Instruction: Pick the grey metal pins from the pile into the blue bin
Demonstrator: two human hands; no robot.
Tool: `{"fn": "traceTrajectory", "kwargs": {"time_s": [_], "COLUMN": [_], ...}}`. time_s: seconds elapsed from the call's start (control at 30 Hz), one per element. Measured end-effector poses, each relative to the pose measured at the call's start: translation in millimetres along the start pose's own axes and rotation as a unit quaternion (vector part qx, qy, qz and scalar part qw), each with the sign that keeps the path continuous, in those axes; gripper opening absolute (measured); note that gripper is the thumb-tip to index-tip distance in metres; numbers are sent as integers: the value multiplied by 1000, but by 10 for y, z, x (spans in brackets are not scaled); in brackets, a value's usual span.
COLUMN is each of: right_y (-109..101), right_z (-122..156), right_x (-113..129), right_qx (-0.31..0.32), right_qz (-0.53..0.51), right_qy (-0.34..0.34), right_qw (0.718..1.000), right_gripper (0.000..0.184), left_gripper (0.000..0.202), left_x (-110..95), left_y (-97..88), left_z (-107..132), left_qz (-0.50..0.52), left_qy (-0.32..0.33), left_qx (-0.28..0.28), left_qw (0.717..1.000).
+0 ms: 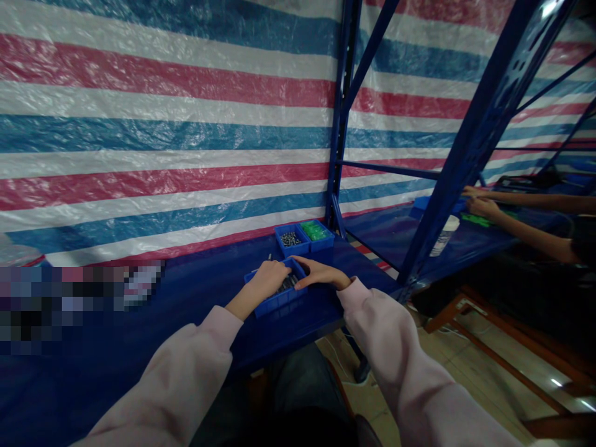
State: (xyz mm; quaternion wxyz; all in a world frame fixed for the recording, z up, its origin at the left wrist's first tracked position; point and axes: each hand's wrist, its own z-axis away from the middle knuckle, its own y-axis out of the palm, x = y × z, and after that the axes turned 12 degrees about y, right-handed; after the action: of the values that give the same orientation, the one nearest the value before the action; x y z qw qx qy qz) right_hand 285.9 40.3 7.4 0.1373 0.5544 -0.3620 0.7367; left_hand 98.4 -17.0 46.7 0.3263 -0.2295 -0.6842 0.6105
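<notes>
A small blue plastic bin (274,302) with dark metal parts inside sits near the front edge of the blue work surface (139,323). My left hand (267,277) rests over the bin's left side, fingers curled down into it; what they hold is hidden. On the bin's right rim lies my right hand (320,273), fingers together and pointing left over the parts. Both arms wear pale pink sleeves.
Behind the near bin stand a blue bin of dark screws (291,239) and a bin of green parts (315,231). A blue rack post (342,112) rises behind them before a striped tarp. At right, another person's arms (512,217) work at the neighbouring bench.
</notes>
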Motion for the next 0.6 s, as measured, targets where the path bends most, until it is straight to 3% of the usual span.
{"fn": "traceTrajectory", "kwargs": {"time_s": [0.43,0.53,0.6], "right_y": [-19,6,24], "right_z": [-19,10,28], "right_x": [-52,2,32], "right_qx": [-13,-5,7], "right_qz": [6,-12,-37], "right_qy": [12,19,22], "right_qw": [1000,1000,999], "right_gripper": [104,103,103], "left_gripper": [21,26,32], "left_x": [-48,79,251], "left_y": [-114,-175,-158], "left_z": [113,186,250], "left_qz": [21,36,61], "left_qy": [-37,-42,-75], "left_qx": [-7,-42,-95], "left_qw": [999,998,991]}}
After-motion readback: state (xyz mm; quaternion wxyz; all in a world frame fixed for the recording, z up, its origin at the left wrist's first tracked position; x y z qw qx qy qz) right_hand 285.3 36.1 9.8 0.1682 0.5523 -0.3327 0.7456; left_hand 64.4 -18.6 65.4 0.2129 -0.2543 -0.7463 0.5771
